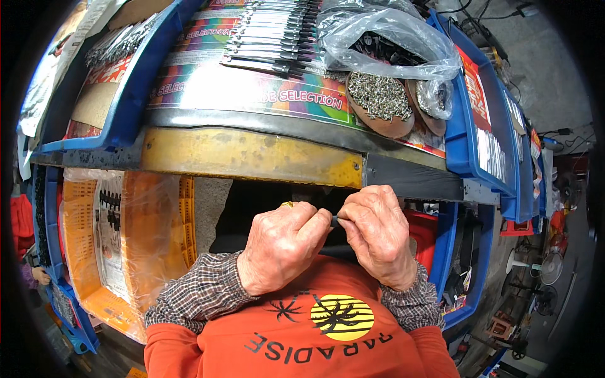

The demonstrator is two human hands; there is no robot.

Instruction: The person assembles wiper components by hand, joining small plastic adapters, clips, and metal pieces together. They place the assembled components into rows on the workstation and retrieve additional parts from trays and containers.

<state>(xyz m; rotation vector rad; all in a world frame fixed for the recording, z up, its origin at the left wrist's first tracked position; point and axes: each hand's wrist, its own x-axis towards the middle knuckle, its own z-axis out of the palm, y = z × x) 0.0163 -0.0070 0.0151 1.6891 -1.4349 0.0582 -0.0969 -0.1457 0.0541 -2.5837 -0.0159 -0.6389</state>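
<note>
Workbench point(249, 152) spanning twelve o'clock, orange crate point(80, 227) over at nine! Left hand point(280, 246) pinches narrowly on a small dark piece point(334, 220), which pokes out at that hand's two o'clock, caught between both hands' fingertips. Right hand point(379, 234), fingers tightly together, grips its far end. Blue tray point(460, 157) sits up at two o'clock.

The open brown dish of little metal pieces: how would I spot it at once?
Start at the worktable and follow its near edge right, toward the blue tray. On the near side of the clear plastic bag sits the brown dish, heaped with silvery pieces. Unlike the second dish on its right, partly covered by crumpled plastic, its heap shows clearly.
</note>
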